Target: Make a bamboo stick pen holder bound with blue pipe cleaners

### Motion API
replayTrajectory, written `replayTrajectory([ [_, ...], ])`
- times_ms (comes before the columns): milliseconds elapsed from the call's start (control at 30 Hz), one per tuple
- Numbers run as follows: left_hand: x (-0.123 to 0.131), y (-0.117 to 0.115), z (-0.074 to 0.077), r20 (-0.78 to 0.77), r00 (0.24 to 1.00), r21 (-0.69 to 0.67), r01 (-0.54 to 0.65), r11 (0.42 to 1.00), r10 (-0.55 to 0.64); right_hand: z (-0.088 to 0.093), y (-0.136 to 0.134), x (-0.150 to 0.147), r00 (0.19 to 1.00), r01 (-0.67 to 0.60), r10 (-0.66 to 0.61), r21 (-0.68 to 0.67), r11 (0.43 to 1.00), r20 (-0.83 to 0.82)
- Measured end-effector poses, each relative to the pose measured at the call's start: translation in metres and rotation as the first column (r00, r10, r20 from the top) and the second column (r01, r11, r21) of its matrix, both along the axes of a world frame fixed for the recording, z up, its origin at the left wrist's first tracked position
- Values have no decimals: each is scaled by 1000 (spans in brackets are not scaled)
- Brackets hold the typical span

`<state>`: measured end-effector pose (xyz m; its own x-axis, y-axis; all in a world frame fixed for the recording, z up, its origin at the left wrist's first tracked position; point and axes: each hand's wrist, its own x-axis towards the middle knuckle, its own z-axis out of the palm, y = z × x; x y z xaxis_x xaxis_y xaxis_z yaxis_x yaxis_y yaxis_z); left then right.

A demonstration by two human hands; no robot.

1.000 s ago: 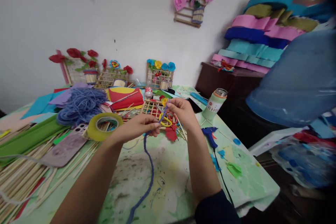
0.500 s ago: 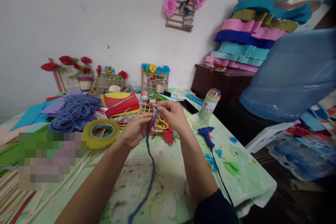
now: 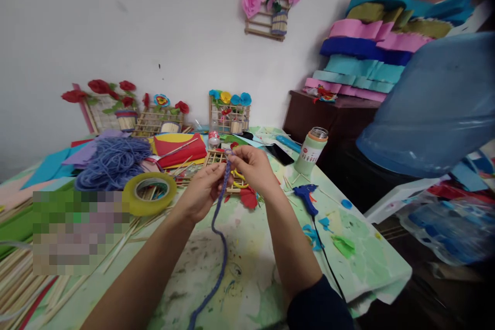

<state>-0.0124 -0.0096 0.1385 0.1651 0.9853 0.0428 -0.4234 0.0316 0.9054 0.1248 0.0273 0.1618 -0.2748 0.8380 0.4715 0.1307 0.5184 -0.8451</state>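
A blue-purple yarn cord (image 3: pixel 223 247) runs from between my hands down to the near side of the table. My left hand (image 3: pixel 204 188) pinches it a little below its upper end. Close above and to the right, my right hand (image 3: pixel 251 165) pinches the top end of the same cord. The cord looks braided or twisted; the fine detail at the fingertips is too small to make out. Behind my hands lie a small stick lattice (image 3: pixel 216 157), yellow-handled scissors (image 3: pixel 240 179) and a red paper piece (image 3: pixel 248 198), partly hidden by my fingers.
A blue glue gun (image 3: pixel 307 197) with its cable lies at the right, near an open jar (image 3: pixel 310 152) and a black phone (image 3: pixel 280 154). On the left are a yarn heap (image 3: pixel 112 162), a tape roll (image 3: pixel 129 193) and many sticks (image 3: pixel 19 289). Flower-decorated lattices lean against the wall.
Both hands stay on the cord near the same place, with the left fingers slightly shifted. The hanging cord bends more in its upper part. The view has tilted slightly.
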Motion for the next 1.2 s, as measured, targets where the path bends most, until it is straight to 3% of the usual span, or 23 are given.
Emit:
replayTrajectory([
  [200,-1,2,1,-67,997,37,51,998,-49,-4,6,1,999,-24,23,-25,999,-44],
  [433,-4,3,3,-16,999,-21,36,999,-36,-3,9,5,976,71,-83,-66,995,-202],
  [500,-5,3,4,-5,1000,-30,28,999,-28,-3,8,5,982,31,-42,-66,997,-181],
  [600,-7,2,4,17,999,-21,37,999,-37,-4,7,3,990,-121,114,-80,989,-79],
  [700,-7,2,3,29,998,-7,58,998,-58,-7,8,-2,973,-212,198,-120,970,-119],
  [900,-4,1,4,-10,994,-3,107,994,-107,-9,10,-6,963,-161,117,-169,973,-242],
  [1200,-6,2,-2,-226,966,79,145,986,-124,-11,13,-1,964,-69,22,-168,983,-266],
])
